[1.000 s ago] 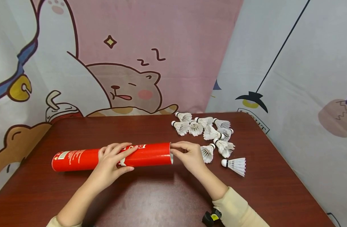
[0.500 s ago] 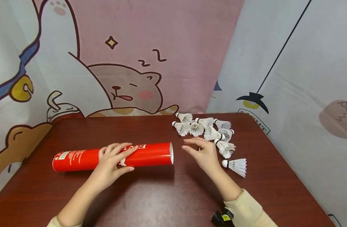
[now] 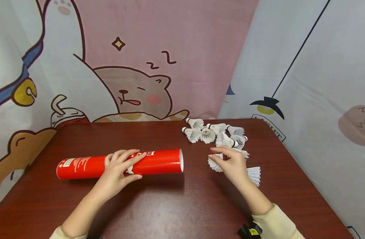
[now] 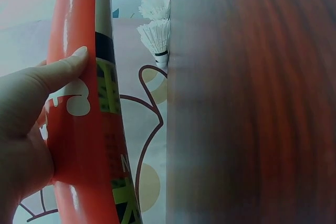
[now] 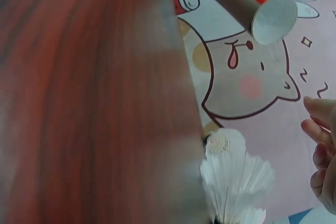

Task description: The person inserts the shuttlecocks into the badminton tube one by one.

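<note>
My left hand holds a red shuttlecock tube that lies sideways over the table. In the left wrist view the thumb lies along the tube, with the other fingers mostly hidden behind it. The tube's white-rimmed end faces right. Over the near shuttlecocks is my right hand, thumb and forefinger apart with nothing between them. One white shuttlecock shows just beside its fingertips; another is partly covered by the hand. In the right wrist view the right hand's fingers are loosely bent.
Several white feather shuttlecocks lie grouped at the back right of the brown table. Behind the table hangs a printed cartoon cloth. A small black device with a yellow mark is by the right sleeve.
My right hand has drawn away from the tube's end and moved right to the shuttlecocks, fingers parted. The left hand and the tube stay in place.
</note>
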The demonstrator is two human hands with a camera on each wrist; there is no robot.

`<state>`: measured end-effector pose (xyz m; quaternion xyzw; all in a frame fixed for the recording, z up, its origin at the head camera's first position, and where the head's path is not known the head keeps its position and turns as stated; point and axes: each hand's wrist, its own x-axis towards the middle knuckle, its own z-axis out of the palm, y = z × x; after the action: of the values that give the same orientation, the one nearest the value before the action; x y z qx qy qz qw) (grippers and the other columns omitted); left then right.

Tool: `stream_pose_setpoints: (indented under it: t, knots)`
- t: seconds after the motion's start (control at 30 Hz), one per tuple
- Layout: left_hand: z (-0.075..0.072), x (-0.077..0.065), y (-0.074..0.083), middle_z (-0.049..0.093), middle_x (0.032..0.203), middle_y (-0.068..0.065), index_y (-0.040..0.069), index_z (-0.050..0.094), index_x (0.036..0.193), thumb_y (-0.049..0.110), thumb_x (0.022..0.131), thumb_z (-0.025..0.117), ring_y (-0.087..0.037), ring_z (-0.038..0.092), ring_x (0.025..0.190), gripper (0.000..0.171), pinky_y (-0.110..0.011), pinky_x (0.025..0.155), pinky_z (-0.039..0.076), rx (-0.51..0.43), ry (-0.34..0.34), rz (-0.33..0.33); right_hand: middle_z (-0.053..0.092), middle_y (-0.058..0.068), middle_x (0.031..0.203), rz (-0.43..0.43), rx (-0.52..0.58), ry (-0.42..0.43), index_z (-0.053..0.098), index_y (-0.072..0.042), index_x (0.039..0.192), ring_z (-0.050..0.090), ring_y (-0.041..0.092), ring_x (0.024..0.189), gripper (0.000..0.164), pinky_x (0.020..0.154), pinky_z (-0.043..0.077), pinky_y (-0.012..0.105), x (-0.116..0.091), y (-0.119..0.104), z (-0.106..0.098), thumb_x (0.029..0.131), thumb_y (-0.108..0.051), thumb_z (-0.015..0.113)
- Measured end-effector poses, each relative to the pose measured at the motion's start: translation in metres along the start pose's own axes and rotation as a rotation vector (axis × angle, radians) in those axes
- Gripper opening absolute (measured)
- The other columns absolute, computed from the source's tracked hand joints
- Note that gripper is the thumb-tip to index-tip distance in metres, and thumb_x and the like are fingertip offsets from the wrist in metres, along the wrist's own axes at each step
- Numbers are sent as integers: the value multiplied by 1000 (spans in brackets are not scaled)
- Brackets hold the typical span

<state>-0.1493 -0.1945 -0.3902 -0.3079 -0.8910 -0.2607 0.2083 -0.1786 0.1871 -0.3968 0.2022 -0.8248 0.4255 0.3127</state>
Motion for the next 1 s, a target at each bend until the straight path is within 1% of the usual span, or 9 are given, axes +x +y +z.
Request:
stream_pose_setpoints:
  t: [0.1,0.17,0.27,0.43,0.53,0.7,0.83,1.0]
  knots:
    - [0,0,0,52,132,-5,27,57,135,20,64,89,-28,38,118,79,-54,88,20,-2,-5,-1,71,0,88,9,-42,1,78,-9,89,55,13,66,23,56,37,17,-3,6,-7,68,-3,85]
    - [0,1,0,52,132,-5,27,57,135,20,64,89,-29,38,118,79,-54,88,20,-1,-6,0,71,-2,87,4,-77,0,78,-10,89,52,8,62,24,54,36,16,-3,9,-11,68,-4,86]
    - [0,1,0,52,132,-6,27,57,136,20,64,89,-29,38,118,79,-54,88,20,0,-5,2,70,-5,85,-6,-125,0,78,-13,89,48,7,56,25,52,34,17,-4,14,-16,67,-6,86]
    - [0,1,0,52,132,-6,27,57,135,19,64,89,-29,39,118,79,-54,89,19,-4,2,8,69,-6,85,32,-184,-16,78,-14,91,47,8,56,26,51,32,17,-5,20,-21,67,-10,87]
    - [0,1,-1,51,132,-5,27,57,136,19,64,89,-29,38,118,79,-54,89,19,-3,1,9,68,-4,82,61,-215,-43,78,-14,93,46,7,57,27,51,32,19,-5,23,-21,68,-13,87]
    - [0,0,-1,51,133,-4,27,57,136,20,64,89,-29,38,119,79,-55,89,19,-2,-3,4,64,-1,74,107,-258,-102,77,-13,96,44,6,56,28,49,32,24,-7,28,-21,70,-15,85]
    - [0,0,0,51,133,-4,27,57,136,20,64,89,-29,38,119,79,-55,89,19,-4,-4,1,62,-1,72,136,-293,-142,77,-13,98,44,7,57,28,49,33,29,-9,31,-20,71,-17,85]
    - [0,0,0,51,133,-5,27,57,135,19,64,89,-29,38,118,78,-55,88,19,-6,-6,1,61,-2,72,174,-332,-185,77,-14,99,43,7,56,30,46,32,30,-11,34,-19,71,-19,85]
